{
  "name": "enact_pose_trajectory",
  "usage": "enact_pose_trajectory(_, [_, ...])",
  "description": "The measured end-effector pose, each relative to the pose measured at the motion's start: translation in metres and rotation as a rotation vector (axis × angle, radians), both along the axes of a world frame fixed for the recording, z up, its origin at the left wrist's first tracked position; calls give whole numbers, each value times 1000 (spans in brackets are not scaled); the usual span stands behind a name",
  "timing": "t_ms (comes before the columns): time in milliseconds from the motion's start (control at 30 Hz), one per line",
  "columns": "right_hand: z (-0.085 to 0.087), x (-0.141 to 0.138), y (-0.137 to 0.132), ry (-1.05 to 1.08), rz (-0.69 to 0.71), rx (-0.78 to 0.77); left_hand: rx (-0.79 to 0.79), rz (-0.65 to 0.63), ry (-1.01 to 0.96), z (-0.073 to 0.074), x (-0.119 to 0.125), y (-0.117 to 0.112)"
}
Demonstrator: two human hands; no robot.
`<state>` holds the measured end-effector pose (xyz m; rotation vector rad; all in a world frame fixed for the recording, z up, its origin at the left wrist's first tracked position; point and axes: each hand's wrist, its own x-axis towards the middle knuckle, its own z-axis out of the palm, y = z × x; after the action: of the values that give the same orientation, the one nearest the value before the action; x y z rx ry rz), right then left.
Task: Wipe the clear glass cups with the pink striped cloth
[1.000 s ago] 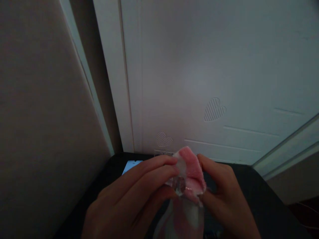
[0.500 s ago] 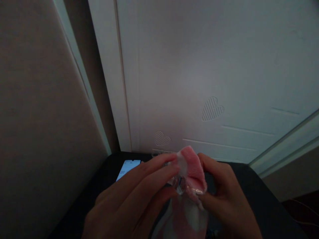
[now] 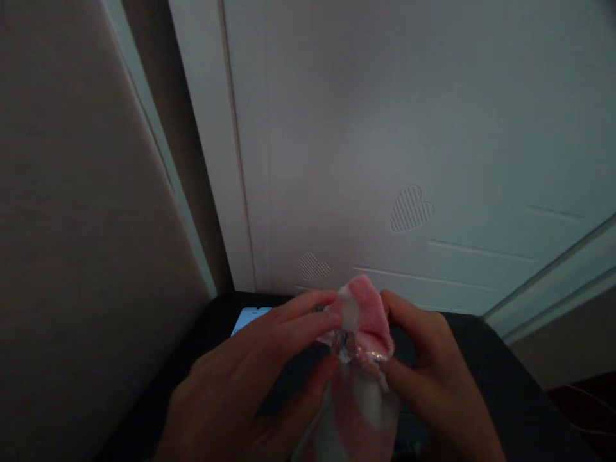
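Both hands hold a pink and white soft item (image 3: pixel 366 321), partly wrapped in clear crinkled plastic, low in the middle of the view. My left hand (image 3: pixel 250 378) pinches its top left with fingertips and thumb. From the right, my right hand (image 3: pixel 428 372) grips its upper edge with thumb and fingers closed. The item's lower part hangs down between my wrists. What the item is stays unclear in the dim light.
A black surface (image 3: pixel 486 359) lies under my hands, with a lit phone screen (image 3: pixel 248 317) on it behind my left fingers. A white door (image 3: pixel 385 141) with heart cut-outs stands straight ahead. A beige panel (image 3: pixel 72 224) fills the left side.
The hands and the item have shifted slightly up and left. My left fingers now cover more of the phone screen.
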<state>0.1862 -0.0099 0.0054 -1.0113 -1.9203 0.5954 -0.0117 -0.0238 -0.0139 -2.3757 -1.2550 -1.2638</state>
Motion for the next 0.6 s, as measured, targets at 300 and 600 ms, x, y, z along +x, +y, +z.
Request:
enact_pose_trajectory(300, [0,2,-1,-37,-14,-17,-63,-142,-53,3,1,4])
enact_pose_trajectory(600, [2,2,-1,-40,0,0,-138,-228,-72,7,-3,4])
